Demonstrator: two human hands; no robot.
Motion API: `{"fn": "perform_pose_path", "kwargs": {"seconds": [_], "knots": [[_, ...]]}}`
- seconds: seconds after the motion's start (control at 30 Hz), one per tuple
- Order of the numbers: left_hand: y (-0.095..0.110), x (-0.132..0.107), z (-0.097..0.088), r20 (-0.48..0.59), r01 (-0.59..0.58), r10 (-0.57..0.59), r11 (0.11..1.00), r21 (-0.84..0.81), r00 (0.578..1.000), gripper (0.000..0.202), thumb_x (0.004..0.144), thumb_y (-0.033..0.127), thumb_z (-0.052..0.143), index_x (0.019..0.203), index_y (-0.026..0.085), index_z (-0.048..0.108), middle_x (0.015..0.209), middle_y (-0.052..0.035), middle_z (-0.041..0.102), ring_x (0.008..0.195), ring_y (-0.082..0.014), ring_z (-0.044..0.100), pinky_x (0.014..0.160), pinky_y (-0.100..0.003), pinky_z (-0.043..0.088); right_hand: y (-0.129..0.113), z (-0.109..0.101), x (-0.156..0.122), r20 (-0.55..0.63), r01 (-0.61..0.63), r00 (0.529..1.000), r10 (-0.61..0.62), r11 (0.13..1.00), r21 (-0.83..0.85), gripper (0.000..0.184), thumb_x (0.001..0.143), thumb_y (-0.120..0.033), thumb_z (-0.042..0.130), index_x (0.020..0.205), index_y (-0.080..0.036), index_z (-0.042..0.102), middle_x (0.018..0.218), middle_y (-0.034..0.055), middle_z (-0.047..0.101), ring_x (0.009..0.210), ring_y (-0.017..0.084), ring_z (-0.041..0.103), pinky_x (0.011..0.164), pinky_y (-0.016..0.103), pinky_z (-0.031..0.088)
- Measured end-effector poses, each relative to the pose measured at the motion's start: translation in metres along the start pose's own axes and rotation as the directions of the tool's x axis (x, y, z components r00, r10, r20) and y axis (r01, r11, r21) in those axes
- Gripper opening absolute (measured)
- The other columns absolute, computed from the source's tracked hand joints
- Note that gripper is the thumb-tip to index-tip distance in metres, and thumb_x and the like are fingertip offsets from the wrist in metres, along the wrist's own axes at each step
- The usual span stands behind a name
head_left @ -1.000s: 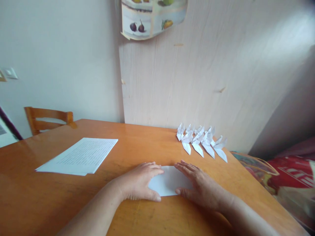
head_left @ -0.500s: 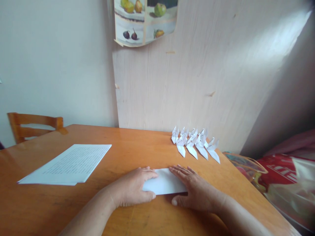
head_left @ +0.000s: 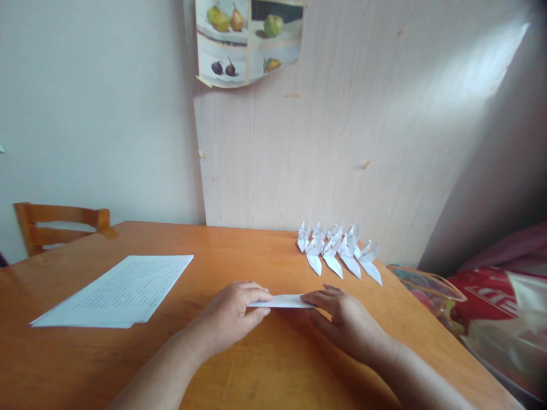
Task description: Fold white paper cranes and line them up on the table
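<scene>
A folded white paper is lifted just off the orange wooden table, seen almost edge-on. My left hand pinches its left end, fingers curled round it. My right hand grips its right end between fingers and thumb. A row of several small white folded paper cranes lies beyond my right hand, near the wall.
A stack of printed white sheets lies on the table's left part. A wooden chair back stands behind the left edge. A pale wood panel with a fruit picture rises behind. Red and patterned bags sit off the right edge.
The paper lay flat under both palms a second ago. Now both hands have closed on its ends and raised it off the table. The view has shifted slightly.
</scene>
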State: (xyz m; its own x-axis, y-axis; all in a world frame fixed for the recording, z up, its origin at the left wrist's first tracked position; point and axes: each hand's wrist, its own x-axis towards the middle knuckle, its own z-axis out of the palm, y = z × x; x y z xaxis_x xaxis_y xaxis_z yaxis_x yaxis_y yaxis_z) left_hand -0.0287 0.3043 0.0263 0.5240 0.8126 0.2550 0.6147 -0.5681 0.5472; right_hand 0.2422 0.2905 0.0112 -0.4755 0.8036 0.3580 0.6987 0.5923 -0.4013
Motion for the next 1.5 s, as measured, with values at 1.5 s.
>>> {"fn": "perform_pose_path", "kwargs": {"seconds": [1.5], "knots": [[0.002, 0.001, 0.026, 0.153, -0.121, 0.086, 0.965, 0.235, 0.984, 0.025, 0.087, 0.032, 0.063, 0.108, 0.022, 0.07, 0.107, -0.0073, 0.06, 0.103, -0.0251, 0.055, 0.09, -0.037, 0.046, 0.001, 0.015, -0.004, -0.004, -0.327, 0.941, 0.338, 0.914, 0.241, 0.031, 0.095, -0.043, 0.048, 0.086, -0.022, 0.069, 0.08, 0.0029, 0.069, 0.072, 0.02, 0.063, 0.06, 0.029, 0.047]]}}
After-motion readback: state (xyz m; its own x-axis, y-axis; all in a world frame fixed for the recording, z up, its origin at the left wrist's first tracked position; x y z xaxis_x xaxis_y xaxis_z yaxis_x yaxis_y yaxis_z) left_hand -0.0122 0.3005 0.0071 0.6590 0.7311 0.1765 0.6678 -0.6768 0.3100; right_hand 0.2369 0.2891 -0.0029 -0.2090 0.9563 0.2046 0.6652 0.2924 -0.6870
